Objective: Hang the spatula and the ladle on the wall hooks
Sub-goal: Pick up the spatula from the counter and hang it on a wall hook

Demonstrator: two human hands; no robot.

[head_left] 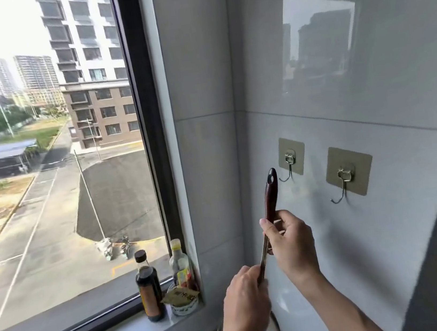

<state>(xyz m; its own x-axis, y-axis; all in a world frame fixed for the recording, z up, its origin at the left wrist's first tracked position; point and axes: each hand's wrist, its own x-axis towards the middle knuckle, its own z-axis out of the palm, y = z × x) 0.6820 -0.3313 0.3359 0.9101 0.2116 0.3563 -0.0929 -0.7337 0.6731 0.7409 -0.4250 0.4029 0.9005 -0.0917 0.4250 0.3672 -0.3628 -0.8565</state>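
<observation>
Dark-red utensil handle (269, 194) gripped upright by my right hand (290, 242) and left hand (247, 296), below 2 wall hooks (290, 163).

Dark reddish-brown utensil handle (269, 194); beige hook pads (349, 171); pale grey wall tiles (340, 78).

The utensil (269, 208) shows only its dark handle; its working end is hidden behind the left hand (245, 302), so spatula or ladle cannot be told. The sachet's (181, 296) print is too small to read.
</observation>
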